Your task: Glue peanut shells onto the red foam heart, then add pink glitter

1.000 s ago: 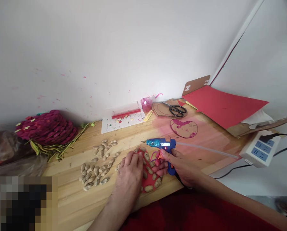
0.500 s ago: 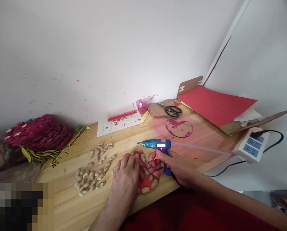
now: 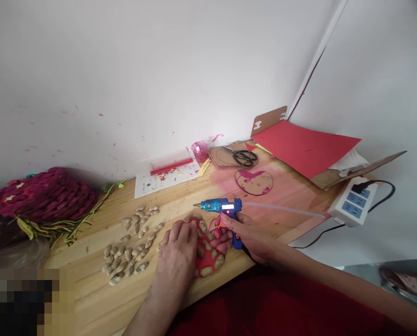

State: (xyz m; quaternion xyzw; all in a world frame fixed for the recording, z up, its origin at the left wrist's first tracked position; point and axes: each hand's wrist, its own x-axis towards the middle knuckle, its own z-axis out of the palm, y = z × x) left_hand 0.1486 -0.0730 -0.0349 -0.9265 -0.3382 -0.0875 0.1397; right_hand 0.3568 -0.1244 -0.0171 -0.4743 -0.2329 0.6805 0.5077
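A blue glittered hot-glue gun is gripped by the right hand, fingers wrapped round its handle, above a red felt shape studded with peanuts at the wooden table's near edge. The shape is half hidden under the left hand, fingers flat together. Print on a white sheet is unreadable.

White walls, wooden table
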